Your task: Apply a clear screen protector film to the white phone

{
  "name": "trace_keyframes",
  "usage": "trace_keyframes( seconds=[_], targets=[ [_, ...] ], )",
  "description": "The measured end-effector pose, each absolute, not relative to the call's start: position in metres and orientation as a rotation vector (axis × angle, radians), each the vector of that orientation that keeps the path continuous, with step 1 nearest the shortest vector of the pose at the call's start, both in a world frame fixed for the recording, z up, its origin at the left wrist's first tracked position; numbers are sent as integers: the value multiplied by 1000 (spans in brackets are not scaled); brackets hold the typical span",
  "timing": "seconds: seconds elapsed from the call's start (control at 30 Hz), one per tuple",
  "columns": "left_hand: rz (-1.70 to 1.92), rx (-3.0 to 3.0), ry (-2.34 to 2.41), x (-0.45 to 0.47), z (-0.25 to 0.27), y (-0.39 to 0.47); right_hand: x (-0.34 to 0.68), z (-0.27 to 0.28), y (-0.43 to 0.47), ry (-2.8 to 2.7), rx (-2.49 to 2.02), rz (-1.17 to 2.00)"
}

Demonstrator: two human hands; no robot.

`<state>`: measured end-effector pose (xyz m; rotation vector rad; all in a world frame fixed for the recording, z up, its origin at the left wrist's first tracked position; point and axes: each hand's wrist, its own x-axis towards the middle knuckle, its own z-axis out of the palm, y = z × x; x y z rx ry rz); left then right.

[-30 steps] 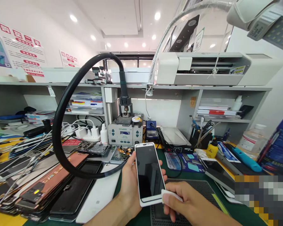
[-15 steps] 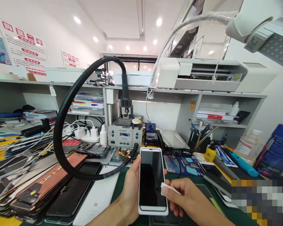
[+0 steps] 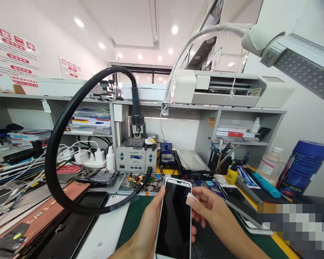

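A white-framed smartphone (image 3: 174,216) with a dark screen is tilted up in front of me at the lower middle. My left hand (image 3: 148,225) is closed around its left edge, the thumb along the side and fingertips showing past the right edge. Between the thumb and fingers of my right hand (image 3: 209,207) is pinched a small white wipe (image 3: 190,198), which lies against the upper right edge of the phone. Most of the wipe is hidden by the fingers.
A hot air rework station (image 3: 136,156) stands behind, its thick black hose (image 3: 50,151) looping to the left. Stacked phone screens (image 3: 67,223) and a white panel (image 3: 110,226) lie at left. At right are a yellow bottle (image 3: 232,175) and a blue cylindrical tool (image 3: 266,185).
The camera view has shifted to the right. The phone sits lower in view, its bottom edge now cut off. My right hand with the wipe has moved up along the phone's right edge.
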<state>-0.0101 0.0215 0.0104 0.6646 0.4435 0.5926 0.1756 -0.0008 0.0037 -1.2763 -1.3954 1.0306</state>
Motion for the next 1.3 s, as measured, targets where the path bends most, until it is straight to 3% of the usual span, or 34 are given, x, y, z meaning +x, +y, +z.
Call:
trace_keyframes(
  seconds=[1.3],
  targets=[
    [212,687,186,-22,-4,39,188,4,3,-1375,-1239,1216]
  ],
)
